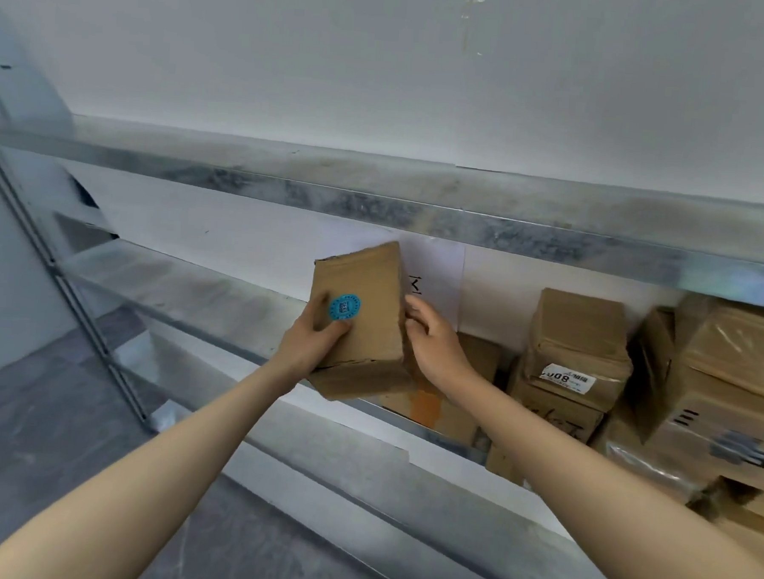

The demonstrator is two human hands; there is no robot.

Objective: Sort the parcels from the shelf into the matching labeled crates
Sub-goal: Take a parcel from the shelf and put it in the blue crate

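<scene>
A brown cardboard parcel (365, 328) with a round blue sticker on its face is held tilted in front of the middle shelf (194, 297). My left hand (313, 339) grips its left side, thumb just below the sticker. My right hand (431, 336) holds its right edge with curled fingers. A white paper label (438, 279) with black writing hangs on the wall behind the parcel, partly hidden by it. No crates are in view.
Several more brown parcels (576, 343) are stacked on the shelf to the right, one with a white printed label. A flat box with an orange patch (436, 407) lies under my right wrist. A metal upper shelf (376, 196) runs above. The grey floor lies lower left.
</scene>
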